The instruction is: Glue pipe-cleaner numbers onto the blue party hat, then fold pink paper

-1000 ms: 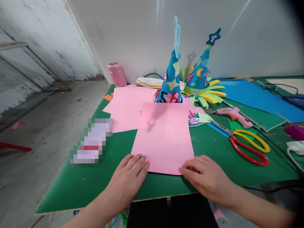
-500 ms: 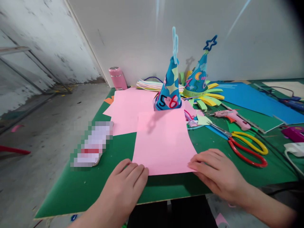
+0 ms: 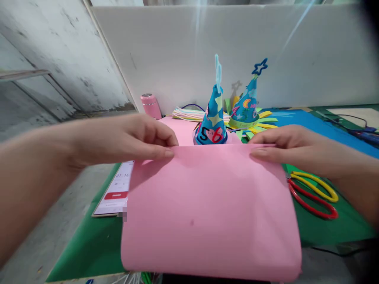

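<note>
Pink rectangular paper sheet (image 3: 211, 221), raised at the near middle of the green table (image 3: 83, 252), its upper edge held between two hands. Half a second earlier, the sheet lies lower, with the hands at its near corners; now it hangs broad side toward the viewer, slightly bowed. The left hand (image 3: 139, 138) grips the upper edge toward the left, thumb in front and fingers behind; the right hand (image 3: 293, 148) pinches the same edge toward the right in like manner. The sheet now overlaps the right side of the white-screened phone (image 3: 114, 193). At right, the red-and-yellow-handled metal scissors (image 3: 314, 195) show chiefly their handles, the blades being hidden. Beyond, the blue paper cone hat bearing "5" and "6" (image 3: 213, 114) remains upright, left of the blue star-topped cone hat (image 3: 247, 104).
</note>
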### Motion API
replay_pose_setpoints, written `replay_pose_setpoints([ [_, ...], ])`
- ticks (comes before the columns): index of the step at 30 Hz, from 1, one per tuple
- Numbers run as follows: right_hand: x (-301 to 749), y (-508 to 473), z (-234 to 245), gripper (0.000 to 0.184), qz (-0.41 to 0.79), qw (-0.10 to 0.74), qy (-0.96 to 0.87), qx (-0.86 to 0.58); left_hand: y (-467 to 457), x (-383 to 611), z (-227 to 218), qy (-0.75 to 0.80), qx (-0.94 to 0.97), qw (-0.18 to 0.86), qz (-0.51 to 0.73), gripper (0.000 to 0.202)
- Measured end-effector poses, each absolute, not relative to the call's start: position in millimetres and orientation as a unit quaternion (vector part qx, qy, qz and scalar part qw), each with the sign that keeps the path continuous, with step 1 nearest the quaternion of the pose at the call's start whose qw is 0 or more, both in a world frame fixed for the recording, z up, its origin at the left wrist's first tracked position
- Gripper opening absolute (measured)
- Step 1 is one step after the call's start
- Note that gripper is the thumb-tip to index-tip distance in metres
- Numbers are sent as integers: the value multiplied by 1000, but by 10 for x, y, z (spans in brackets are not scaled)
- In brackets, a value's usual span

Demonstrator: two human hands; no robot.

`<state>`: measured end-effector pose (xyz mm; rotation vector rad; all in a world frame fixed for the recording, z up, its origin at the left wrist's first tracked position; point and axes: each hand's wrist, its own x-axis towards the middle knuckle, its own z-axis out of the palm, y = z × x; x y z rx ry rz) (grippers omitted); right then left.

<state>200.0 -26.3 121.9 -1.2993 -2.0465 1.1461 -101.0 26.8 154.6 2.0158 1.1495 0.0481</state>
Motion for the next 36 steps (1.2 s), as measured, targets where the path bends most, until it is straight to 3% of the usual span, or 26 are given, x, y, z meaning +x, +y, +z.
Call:
replay_pose_setpoints([
  [3,1996,3,1036,30,489,181,-698,-490,479,-740,1332,414,753,508,-57,16],
  [5,2012,133,840,31,504,166,-684,-501,608,-718,1077,406,747,523,-58,12],
  [11,2056,334,261,36,408,76,-758,-503,770,-710,515,397,775,482,-98,12],
  [15,2052,307,55,28,359,48,-782,-507,762,-649,283,399,798,441,-95,10],
  [26,1652,144,-44,20,158,84,-856,-484,642,-773,184,400,833,370,-100,12],
  [36,1657,154,-133,13,126,105,-888,-430,463,-666,113,396,883,245,-66,19],
])
